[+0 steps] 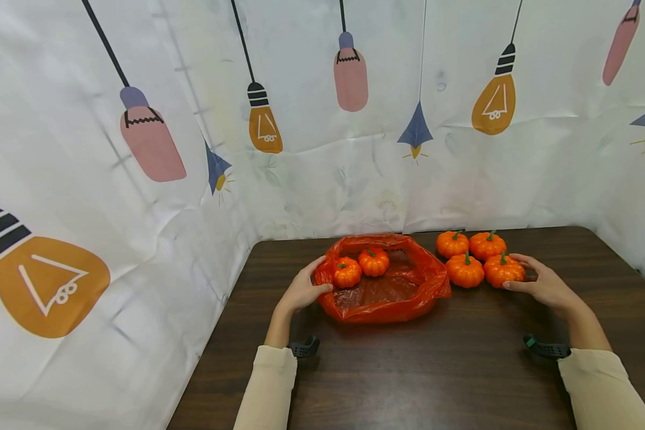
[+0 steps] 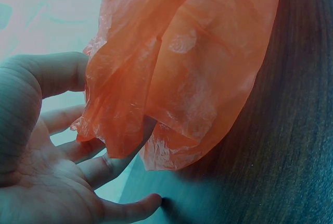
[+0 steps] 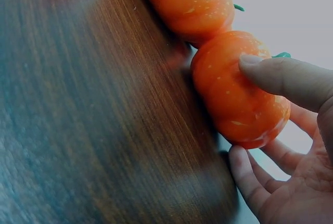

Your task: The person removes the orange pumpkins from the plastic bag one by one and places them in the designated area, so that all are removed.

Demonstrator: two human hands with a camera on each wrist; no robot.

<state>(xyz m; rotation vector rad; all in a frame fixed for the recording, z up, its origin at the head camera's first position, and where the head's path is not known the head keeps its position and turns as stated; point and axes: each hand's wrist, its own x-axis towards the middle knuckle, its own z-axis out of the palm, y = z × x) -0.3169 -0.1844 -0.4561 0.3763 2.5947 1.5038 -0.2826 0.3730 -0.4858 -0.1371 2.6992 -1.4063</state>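
A red plastic bag lies wide open on the table, with two small orange pumpkins inside, one nearer the left hand and the other beside it. My left hand holds the bag's left rim; in the left wrist view the plastic hides some of the fingertips. To the right of the bag, several more pumpkins with green stems stand in a cluster. My right hand grips the front right pumpkin, thumb on its near side and fingers around the far side. That pumpkin touches a neighbouring pumpkin.
The dark wooden table ends at a white wall covering printed with hanging lamps, which also runs along the left side. Two more pumpkins stand at the back of the cluster, close to the table's far edge.
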